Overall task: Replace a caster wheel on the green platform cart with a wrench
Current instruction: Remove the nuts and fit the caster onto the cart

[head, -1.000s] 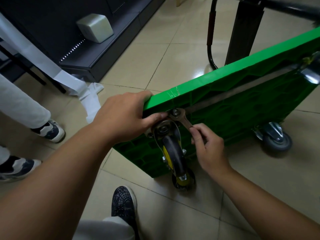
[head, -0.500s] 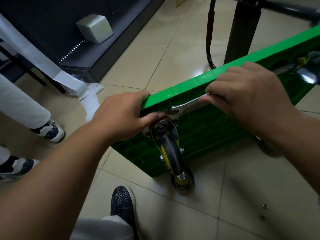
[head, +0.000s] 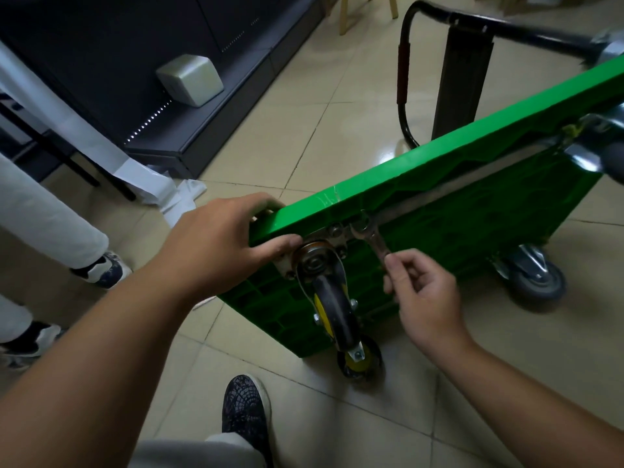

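The green platform cart is tipped up on the floor, underside toward the camera.

Left hand: grip closed over the cart's upper edge at the corner, thumb against the mounting plate. Position unchanged.

Right hand: half a second ago it was raised at the cart's upper edge, with the wrench nearly level. It is now lower, beside the caster wheel, grip pinching the handle's lower end. The wrench slants down-right, head at a plate bolt.
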